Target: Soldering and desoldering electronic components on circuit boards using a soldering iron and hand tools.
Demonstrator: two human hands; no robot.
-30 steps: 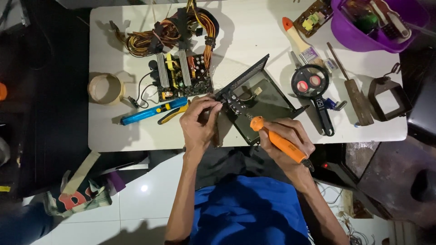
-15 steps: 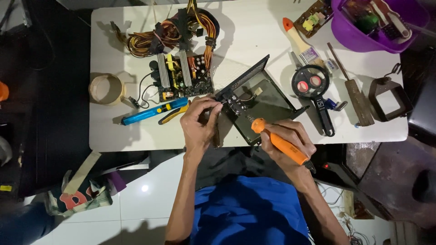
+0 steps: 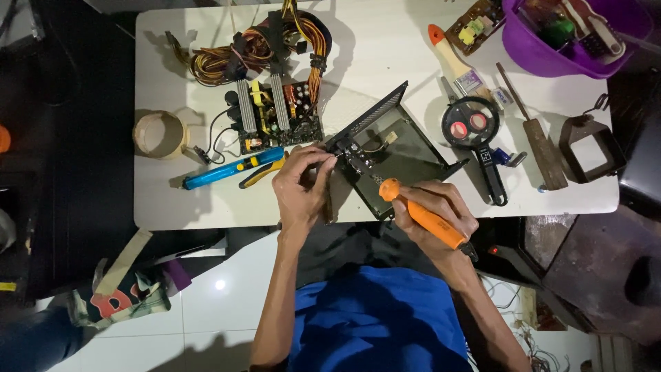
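Note:
My left hand (image 3: pixel 301 184) pinches a small part or wire at the near corner of an open dark metal case (image 3: pixel 392 155) that lies on the white table (image 3: pixel 365 62). In my right hand (image 3: pixel 441 210) I grip an orange-handled tool (image 3: pixel 420 215), its tip pointing into the case toward my left fingers. A circuit board (image 3: pixel 275 114) with heat sinks and a bundle of coloured wires (image 3: pixel 255 41) sits just beyond the left hand. A blue pen-shaped tool (image 3: pixel 231 169) and yellow-handled pliers (image 3: pixel 260 173) lie to its left.
A roll of tape (image 3: pixel 160 134) rests at the table's left. To the right lie a magnifier (image 3: pixel 475 134), a paintbrush (image 3: pixel 454 62), a file (image 3: pixel 533 131), a small metal frame (image 3: pixel 591 148) and a purple bowl (image 3: pixel 544 48) of parts. A small board (image 3: pixel 475 24) is behind.
My right hand has shifted the orange tool slightly, its tip settling nearer the case. The left hand stays at the case's corner.

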